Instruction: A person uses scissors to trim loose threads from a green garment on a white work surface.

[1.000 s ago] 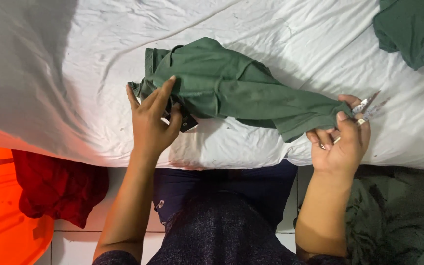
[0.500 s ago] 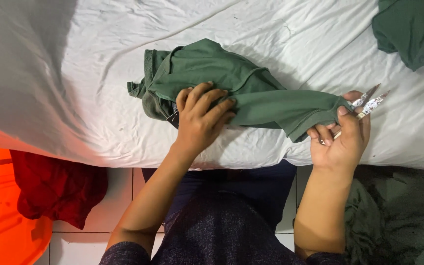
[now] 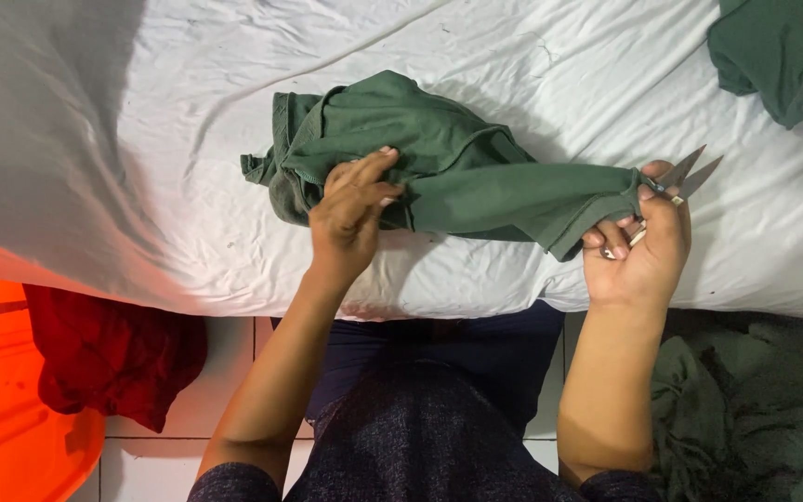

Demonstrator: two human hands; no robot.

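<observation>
Since the prior frame, left hand (image 3: 353, 212) lifted to a fingertip pinch on the crumpled green cotton garment (image 3: 439, 172) lying on the white sheet (image 3: 141, 139). Sleeve runs rightward to right hand (image 3: 648, 246), clamped on its cuff and small metal snips (image 3: 685, 177).

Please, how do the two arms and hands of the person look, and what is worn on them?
Both forearms are bare. The left hand and right hand wear no gloves, and no watch or ring shows. Dark speckled sleeves begin near the elbows.

garment (image 3: 439, 163) on sheet (image 3: 141, 139), scissors (image 3: 685, 177) right
</observation>
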